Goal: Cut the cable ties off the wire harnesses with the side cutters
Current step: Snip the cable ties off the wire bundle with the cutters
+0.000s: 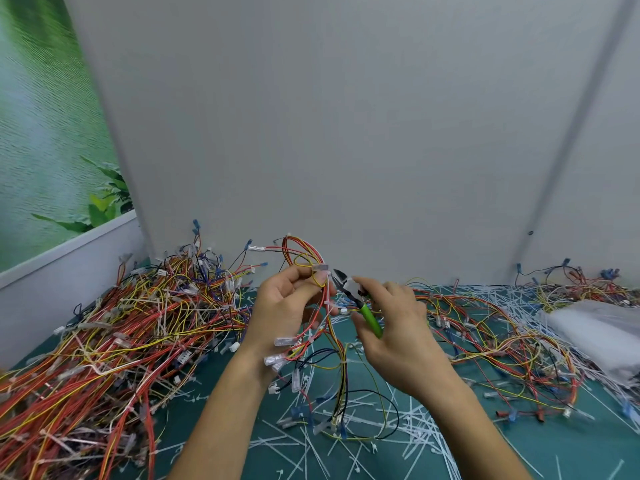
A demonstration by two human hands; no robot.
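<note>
The left hand (287,299) grips a wire harness (322,327) (red, yellow and black wires). The right hand (391,320) grips green-handled side cutters (356,299) beside it.

No text, label, brand, number or sign can be read anywhere: none on the wall panels, the wire harnesses, the side cutters or the bench.

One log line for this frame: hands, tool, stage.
left hand: grips red-and-yellow wire harness | right hand: holds green-handled side cutters, tips near harness | stage: tie cut unconfirmed
</note>
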